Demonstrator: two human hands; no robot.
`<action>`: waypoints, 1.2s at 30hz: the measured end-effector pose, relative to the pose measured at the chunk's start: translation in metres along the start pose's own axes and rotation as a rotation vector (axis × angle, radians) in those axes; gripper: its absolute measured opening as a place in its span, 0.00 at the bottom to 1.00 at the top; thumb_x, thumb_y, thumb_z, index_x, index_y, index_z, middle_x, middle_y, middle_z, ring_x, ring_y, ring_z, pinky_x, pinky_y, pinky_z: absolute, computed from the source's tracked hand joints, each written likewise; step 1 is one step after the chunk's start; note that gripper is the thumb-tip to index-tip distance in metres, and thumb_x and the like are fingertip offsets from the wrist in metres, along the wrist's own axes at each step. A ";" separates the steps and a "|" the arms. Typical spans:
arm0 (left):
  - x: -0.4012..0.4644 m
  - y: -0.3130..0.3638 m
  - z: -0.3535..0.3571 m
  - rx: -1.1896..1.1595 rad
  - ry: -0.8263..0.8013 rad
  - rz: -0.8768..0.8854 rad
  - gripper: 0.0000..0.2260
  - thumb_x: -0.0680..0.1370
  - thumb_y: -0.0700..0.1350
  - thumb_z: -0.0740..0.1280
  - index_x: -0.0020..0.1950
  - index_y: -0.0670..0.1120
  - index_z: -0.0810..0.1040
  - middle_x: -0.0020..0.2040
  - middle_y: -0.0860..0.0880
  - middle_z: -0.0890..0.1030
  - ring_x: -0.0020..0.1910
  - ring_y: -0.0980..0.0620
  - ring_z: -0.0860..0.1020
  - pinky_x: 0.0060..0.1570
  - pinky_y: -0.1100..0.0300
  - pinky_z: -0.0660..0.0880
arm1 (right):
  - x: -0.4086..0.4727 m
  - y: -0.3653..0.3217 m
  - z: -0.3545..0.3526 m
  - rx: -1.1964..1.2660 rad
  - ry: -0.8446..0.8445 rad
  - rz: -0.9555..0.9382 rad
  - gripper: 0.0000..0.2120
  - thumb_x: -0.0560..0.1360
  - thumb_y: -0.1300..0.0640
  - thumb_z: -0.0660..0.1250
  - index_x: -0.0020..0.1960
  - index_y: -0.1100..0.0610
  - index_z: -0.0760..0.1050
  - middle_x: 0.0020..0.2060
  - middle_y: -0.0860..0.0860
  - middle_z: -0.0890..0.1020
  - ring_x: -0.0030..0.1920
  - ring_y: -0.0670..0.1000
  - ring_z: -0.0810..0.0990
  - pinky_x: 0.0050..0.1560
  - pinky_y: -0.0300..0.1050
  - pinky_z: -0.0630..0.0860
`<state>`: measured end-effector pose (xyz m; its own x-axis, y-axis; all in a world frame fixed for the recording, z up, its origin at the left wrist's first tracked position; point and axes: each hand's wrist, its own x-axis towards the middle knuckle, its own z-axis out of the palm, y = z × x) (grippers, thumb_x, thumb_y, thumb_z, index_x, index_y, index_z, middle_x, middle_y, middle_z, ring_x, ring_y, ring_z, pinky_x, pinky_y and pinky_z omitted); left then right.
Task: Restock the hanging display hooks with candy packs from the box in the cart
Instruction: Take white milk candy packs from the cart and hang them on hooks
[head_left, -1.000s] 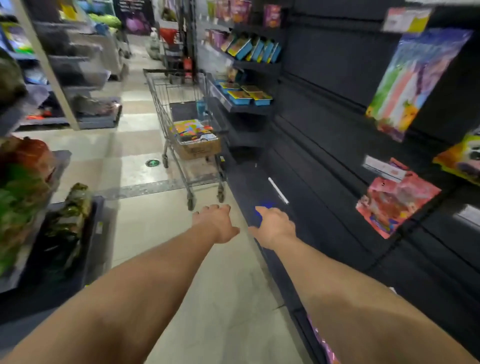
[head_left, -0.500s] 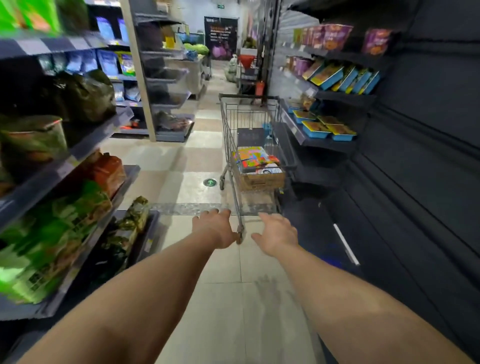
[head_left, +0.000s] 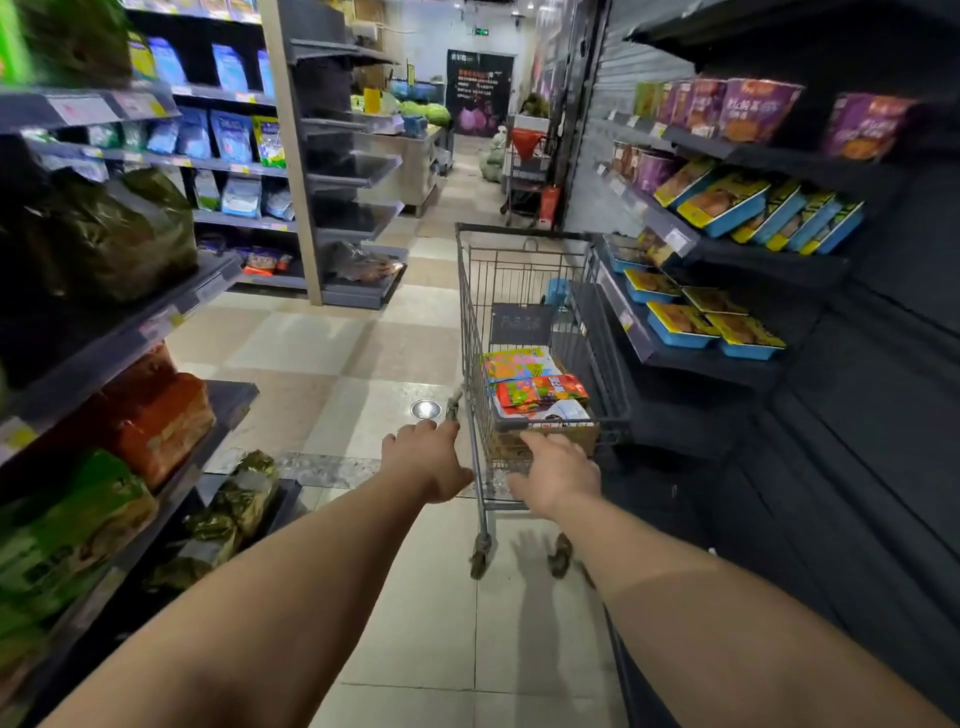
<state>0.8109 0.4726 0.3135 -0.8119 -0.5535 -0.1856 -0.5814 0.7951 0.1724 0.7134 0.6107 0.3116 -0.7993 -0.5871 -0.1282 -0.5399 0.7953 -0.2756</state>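
Where both arms reach, candy packs (head_left: 535, 384) just beyond right hand (head_left: 558, 475).

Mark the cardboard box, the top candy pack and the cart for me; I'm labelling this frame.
cardboard box (head_left: 566, 435), head view, front wall behind the cart wires
top candy pack (head_left: 519, 362), head view, middle of its colourful face
cart (head_left: 522, 231), head view, far top rim

Blue trays (head_left: 680, 325) on right shelf (head_left: 644, 353); floor drain (head_left: 426, 409).

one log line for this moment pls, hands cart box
left hand open, empty | right hand open, reaching toward cart | candy packs in box | none picked
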 end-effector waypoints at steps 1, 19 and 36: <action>0.017 -0.002 -0.001 0.000 -0.007 0.007 0.31 0.79 0.63 0.65 0.78 0.51 0.63 0.76 0.45 0.69 0.74 0.41 0.68 0.71 0.47 0.64 | 0.017 -0.002 0.001 -0.010 -0.001 0.005 0.28 0.76 0.45 0.67 0.74 0.46 0.64 0.69 0.52 0.70 0.70 0.56 0.67 0.67 0.53 0.66; 0.347 -0.070 -0.030 0.031 -0.180 0.151 0.33 0.78 0.62 0.66 0.79 0.51 0.62 0.75 0.44 0.70 0.72 0.40 0.70 0.67 0.50 0.68 | 0.291 -0.022 0.026 0.028 -0.101 0.342 0.22 0.76 0.46 0.66 0.69 0.47 0.68 0.64 0.54 0.76 0.63 0.58 0.75 0.58 0.49 0.76; 0.577 0.045 -0.011 0.111 -0.304 0.254 0.34 0.79 0.60 0.67 0.81 0.52 0.59 0.75 0.44 0.70 0.74 0.39 0.69 0.72 0.42 0.68 | 0.494 0.110 0.017 0.228 -0.097 0.587 0.25 0.75 0.48 0.68 0.70 0.47 0.68 0.64 0.54 0.75 0.63 0.59 0.75 0.62 0.54 0.74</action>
<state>0.3156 0.1868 0.2251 -0.8670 -0.2508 -0.4307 -0.3416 0.9282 0.1472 0.2633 0.4051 0.2023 -0.9116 -0.0832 -0.4025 0.0588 0.9428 -0.3281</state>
